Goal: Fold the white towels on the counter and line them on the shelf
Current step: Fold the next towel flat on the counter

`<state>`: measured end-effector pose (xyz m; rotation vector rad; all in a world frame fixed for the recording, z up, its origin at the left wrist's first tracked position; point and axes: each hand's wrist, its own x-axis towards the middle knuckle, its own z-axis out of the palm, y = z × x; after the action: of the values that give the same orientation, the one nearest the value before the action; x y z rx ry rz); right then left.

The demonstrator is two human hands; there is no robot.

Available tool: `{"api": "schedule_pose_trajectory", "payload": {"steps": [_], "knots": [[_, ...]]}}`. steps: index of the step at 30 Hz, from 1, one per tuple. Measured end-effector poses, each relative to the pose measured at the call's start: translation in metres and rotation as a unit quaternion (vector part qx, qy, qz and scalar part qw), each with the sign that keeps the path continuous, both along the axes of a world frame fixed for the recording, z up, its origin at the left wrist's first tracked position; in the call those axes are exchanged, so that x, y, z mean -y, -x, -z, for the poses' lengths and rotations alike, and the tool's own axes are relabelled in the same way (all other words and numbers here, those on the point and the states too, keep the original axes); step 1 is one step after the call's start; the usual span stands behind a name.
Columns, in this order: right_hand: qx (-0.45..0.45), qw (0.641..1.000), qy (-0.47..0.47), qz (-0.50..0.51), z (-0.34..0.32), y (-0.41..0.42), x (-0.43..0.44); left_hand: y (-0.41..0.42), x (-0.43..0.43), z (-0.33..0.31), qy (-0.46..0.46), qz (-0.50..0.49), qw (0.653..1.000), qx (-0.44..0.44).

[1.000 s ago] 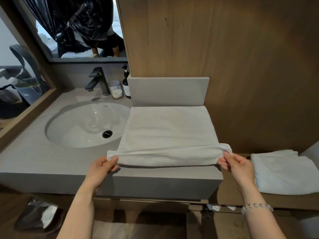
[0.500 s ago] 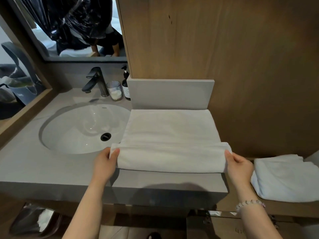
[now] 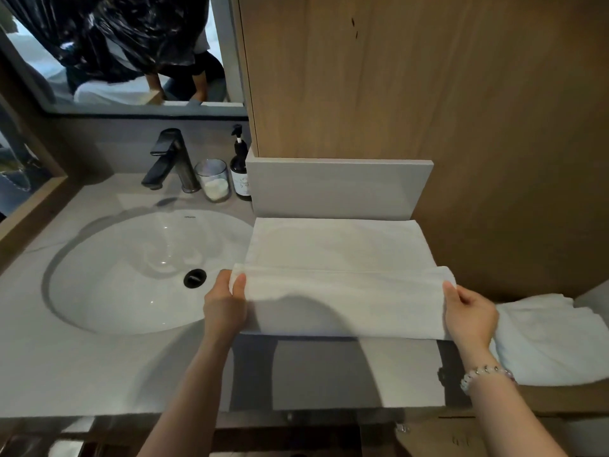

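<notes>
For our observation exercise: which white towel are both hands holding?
The towel spread on the counter; the other towel lies unheld on the lower shelf.

Bare forearms run to the left hand and right hand; a bracelet of pale round beads circles the right wrist.

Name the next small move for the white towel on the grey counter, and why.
Probably carry the pinched edge to the far edge by the grey backsplash panel and lay it flat. The left hand and right hand each pinch a corner of the white towel, and its far part lies uncovered.
</notes>
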<state>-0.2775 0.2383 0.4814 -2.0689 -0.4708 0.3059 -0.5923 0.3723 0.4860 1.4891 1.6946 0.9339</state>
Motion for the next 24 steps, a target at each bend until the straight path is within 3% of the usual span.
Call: {"api": "schedule_pose_trajectory", "payload": {"steps": [13, 24], "knots": [[0.082, 0.989, 0.126, 0.011, 0.004, -0.012, -0.029, -0.015, -0.035, 0.003, 0.056, 0.019, 0.995, -0.075], [0.089, 0.990, 0.114, 0.004, 0.015, -0.015, -0.037, -0.023, -0.049, 0.011, 0.077, 0.029, 0.976, -0.202]]}}
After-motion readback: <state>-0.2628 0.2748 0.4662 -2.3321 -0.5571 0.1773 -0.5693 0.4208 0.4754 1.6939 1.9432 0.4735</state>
